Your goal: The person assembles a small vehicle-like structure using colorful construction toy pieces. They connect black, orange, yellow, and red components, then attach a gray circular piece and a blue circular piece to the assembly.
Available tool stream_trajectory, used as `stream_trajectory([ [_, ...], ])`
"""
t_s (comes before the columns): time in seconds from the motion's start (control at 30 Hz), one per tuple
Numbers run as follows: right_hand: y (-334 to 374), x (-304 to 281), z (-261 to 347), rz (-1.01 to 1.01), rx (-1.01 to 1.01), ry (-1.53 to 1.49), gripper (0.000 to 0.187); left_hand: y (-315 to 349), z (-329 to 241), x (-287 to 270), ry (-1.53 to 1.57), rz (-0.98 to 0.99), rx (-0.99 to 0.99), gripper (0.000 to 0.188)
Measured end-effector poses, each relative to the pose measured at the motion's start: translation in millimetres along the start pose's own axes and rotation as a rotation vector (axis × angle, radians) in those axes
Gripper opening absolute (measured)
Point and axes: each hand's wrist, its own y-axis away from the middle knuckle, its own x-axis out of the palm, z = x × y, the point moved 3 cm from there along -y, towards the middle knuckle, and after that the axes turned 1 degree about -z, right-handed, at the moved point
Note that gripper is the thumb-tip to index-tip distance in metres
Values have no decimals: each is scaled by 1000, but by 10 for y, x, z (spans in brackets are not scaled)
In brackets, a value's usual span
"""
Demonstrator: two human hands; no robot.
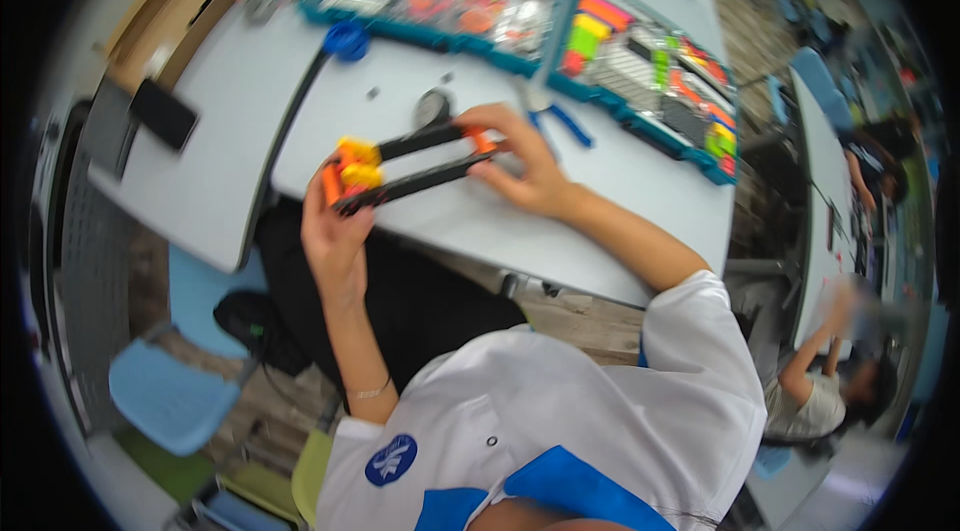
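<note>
Between my hands is a long rectangular frame of building parts, made of two black beams joined by orange end pieces, with yellow parts clustered at its left end. My left hand is closed around that left end. At the other end, the fingers and thumb of my right hand pinch the orange piece and the beam tips. The frame is held tilted, its right end farther away, just above the near edge of the white table. Past it lie a dark round roll and blue-handled pliers.
At the back, an open teal case holds bagged and loose colourful parts. A blue ring-shaped piece sits beside it. Left stand a cardboard box and a black phone. Blue chairs are nearby. Other people sit at right.
</note>
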Motion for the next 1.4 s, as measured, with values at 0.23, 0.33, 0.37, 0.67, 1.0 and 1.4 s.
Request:
stream_trajectory([
  [0.23,16,51,98,-1,-228,359,64,16,-149,68,-6,135,-64,77],
  [0.33,-18,160,316,-101,-332,653,55,47,-90,88,-29,185,-42,72],
  [0.37,19,196,352,-97,-384,696,52,50,-65,113,-49,204,-13,71],
  [0.67,109,342,315,9,-432,809,35,93,21,288,-259,260,78,65],
  [1.0,91,316,283,31,-299,581,38,104,98,260,-108,221,-87,78],
  [1.4,75,290,310,-11,-166,405,30,149,167,238,-34,171,-61,85],
])
